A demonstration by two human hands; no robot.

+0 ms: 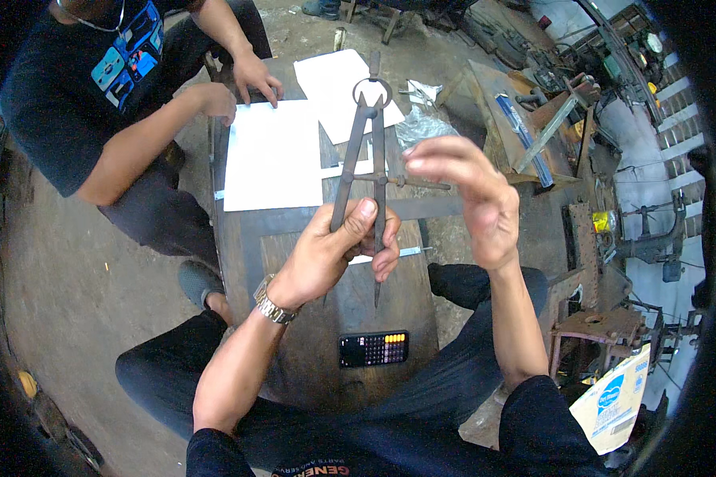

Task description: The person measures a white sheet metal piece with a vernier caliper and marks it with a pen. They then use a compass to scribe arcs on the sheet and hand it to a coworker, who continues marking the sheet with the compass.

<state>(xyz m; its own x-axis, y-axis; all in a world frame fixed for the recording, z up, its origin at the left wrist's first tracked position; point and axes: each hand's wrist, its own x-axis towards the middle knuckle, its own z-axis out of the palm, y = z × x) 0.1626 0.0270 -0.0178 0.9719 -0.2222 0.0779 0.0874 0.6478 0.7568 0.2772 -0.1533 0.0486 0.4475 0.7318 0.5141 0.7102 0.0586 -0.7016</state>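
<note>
My left hand [334, 246], with a metal watch at its wrist, is closed round the legs of a dark metal spring divider [378, 143]. The divider stands upright above the table, its ring at the top and its points downward. A threaded rod crosses between the legs and sticks out to the right. Off to the right of that rod my right hand [473, 191] is raised with its fingers stretched out, slightly blurred, holding nothing. Below the divider a phone [374, 348] showing a calculator lies on the wooden table [294, 350].
White paper sheets [270, 159] lie on the table's far side, one under another person's hand [256, 78]. A metal rule [412, 251] lies partly behind my left hand. Crumpled clear plastic [422, 127] sits at the far right corner. Workshop stands and a vise [652, 226] are on the right.
</note>
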